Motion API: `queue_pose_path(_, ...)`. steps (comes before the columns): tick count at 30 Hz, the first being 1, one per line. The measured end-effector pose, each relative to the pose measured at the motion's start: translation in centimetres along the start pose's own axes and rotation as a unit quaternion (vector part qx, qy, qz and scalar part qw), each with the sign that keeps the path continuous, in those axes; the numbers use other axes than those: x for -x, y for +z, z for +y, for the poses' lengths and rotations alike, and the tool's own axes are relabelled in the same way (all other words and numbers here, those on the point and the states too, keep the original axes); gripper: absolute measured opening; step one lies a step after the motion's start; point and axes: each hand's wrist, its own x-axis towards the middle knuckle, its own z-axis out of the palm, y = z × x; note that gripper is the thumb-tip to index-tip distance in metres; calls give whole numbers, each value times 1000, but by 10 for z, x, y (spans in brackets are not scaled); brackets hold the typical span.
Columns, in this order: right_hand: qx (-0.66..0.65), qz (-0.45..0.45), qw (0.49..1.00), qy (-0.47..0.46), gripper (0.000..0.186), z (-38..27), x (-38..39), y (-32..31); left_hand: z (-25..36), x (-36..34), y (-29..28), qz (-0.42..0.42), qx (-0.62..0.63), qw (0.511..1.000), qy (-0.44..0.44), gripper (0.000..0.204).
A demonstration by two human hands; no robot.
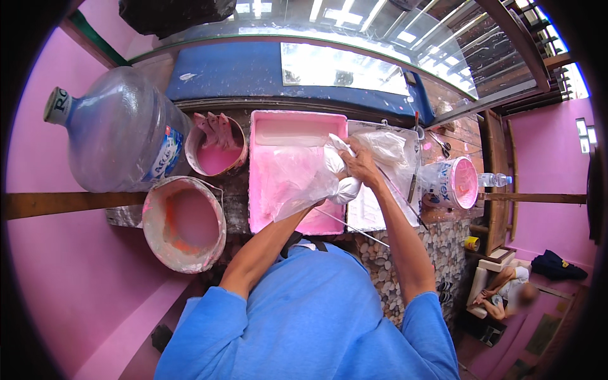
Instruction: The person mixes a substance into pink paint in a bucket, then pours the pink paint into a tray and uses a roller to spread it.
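Note:
My right hand (360, 163) grips a white, bunched bundle (347, 189) with clear plastic (292, 189) hanging off it, above the pink-coated tray (259, 171). My left hand (338, 173) is mostly hidden under the bundle and plastic; a bit of its fingers shows pressed round the bundle's middle. Beside the pink tray is a white-coated tray (366, 215) with a crumpled white plastic bag (383, 145) on it. Thin rods (358, 231) lie across the trays' edges.
Left: water jug (117, 126), bucket of pink gloves (215, 136), bucket of pink liquid (187, 228). Right: pink-rimmed bucket (443, 183), small bottle (494, 180), scissors (443, 147). Behind: glass pane (430, 57), blue padded bench (215, 73). A seated person (500, 291) is at lower right.

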Motion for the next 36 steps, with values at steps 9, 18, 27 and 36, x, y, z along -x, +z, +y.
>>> queue_pose_path(9, -19, 25, 999, -11, 26, -24, 6, 13, 15, 14, 5, 93, -131, 987, 19, 47)
queue_pose_path(18, 26, 68, 997, -38, 25, -24, 12, 23, 5, 25, -2, 128, -159, 977, 53, 48)
queue_pose_path(27, -64, 81, 994, -34, 19, -24, 31, 15, -18, 13, -6, 139, -130, 969, 157, 44)
queue_pose_path(36, -118, 170, 974, -92, 16, -42, 72, -11, -22, -3, -13, 1, -229, 960, 163, 54)
